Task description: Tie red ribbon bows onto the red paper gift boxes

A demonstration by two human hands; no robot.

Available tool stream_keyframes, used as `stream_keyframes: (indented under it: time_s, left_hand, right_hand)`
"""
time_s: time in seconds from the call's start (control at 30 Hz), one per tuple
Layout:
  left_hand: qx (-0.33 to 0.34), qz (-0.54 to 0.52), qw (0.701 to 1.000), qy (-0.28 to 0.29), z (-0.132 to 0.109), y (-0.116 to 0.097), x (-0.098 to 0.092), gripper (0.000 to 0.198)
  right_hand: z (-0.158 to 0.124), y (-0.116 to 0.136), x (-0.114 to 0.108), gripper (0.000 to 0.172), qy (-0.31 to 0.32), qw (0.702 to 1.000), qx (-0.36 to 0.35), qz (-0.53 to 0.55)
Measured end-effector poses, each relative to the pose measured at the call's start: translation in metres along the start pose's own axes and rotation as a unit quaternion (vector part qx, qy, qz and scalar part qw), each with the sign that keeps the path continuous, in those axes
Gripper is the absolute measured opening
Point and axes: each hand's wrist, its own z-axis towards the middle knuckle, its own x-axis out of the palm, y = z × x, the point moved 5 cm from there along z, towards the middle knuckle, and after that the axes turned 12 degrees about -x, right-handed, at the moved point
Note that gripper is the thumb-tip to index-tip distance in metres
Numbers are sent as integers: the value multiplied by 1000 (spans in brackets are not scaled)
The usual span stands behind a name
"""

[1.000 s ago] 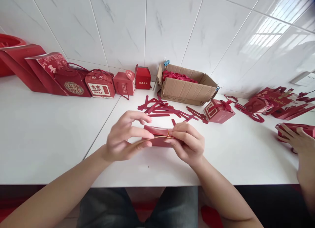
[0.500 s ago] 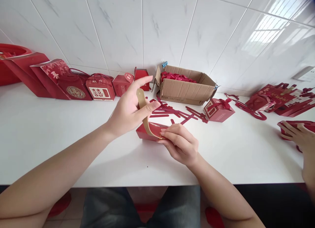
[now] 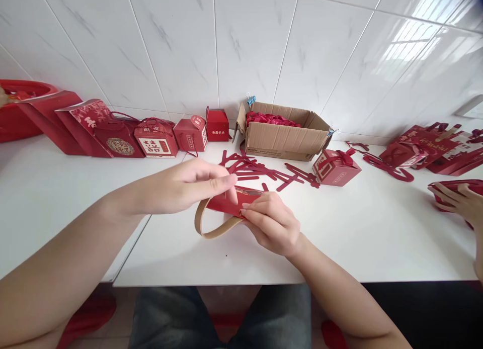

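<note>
A small red gift box (image 3: 221, 203) lies on the white table in front of me. From its near edge a tan strap (image 3: 215, 233) bends toward me in a loop, and its far end runs up behind my left hand. My left hand (image 3: 196, 185) is above the box's left part, fingers curled down and thumb on top, with the strap end seemingly in its grip. My right hand (image 3: 273, 223) pinches the strap's other end against the box edge, where a small gold-coloured fastener shows at the fingertips.
Dark red strips (image 3: 260, 168) are scattered behind the box. Further back stands a cardboard box (image 3: 287, 138) with red ribbon inside. Finished red gift boxes (image 3: 154, 138) line the wall at left. A ribboned box (image 3: 337, 168) stands right; another person's hand (image 3: 458, 203) rests on a red box.
My left hand has turned over and come down across the box. The strap, upright before, now loops toward me. My right hand keeps its hold. A co-worker's hand appears at far left.
</note>
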Motion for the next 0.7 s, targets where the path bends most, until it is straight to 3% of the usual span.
stream_keyframes:
  time_s: [0.07, 0.1, 0.23, 0.3, 0.5, 0.7]
  left_hand:
    - [-43, -11, 990, 131, -3, 5, 10, 55]
    - [-66, -17, 985, 160, -5, 8, 13, 56]
    - [-99, 36, 986, 129, -16, 9, 19, 18]
    - [-93, 77, 988, 91, -20, 6, 23, 11]
    - [-85, 120, 989, -7, -26, 2, 30, 14]
    - [-75, 106, 991, -1, -23, 8, 33, 15]
  right_hand:
    - [-1, 2, 1, 13, 15, 1000, -18, -11]
    - [-2, 4, 2, 12, 20, 999, -27, -16]
    - [-4, 7, 4, 11, 41, 998, -44, -31]
    - [-7, 7, 6, 10, 53, 997, -42, -34]
    - [-11, 4, 8, 8, 54, 998, -36, -28]
    - [-14, 7, 13, 9, 100, 991, -71, -52]
